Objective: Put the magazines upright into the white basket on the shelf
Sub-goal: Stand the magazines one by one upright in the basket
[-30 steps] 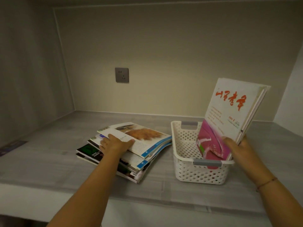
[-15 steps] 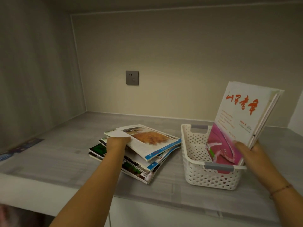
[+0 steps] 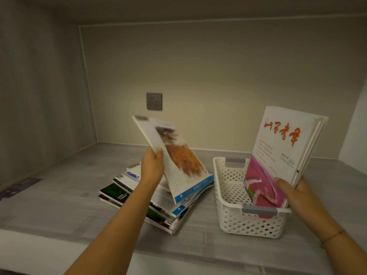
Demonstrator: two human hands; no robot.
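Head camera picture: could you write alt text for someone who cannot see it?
A person's left hand lifts a magazine with an orange picture off a messy stack of magazines, while the right hand steadies upright magazines in a white basket. All sit on a grey shelf with a wall socket behind.

Your lifted magazine (image 3: 174,155), centre frame: cover motion-blurred, print unreadable | stack (image 3: 139,197): partly hidden behind your left forearm | magazines in white basket (image 3: 238,219): bottom edges hidden by its wall | dark item (image 3: 17,187), left edge: cut off, unidentifiable
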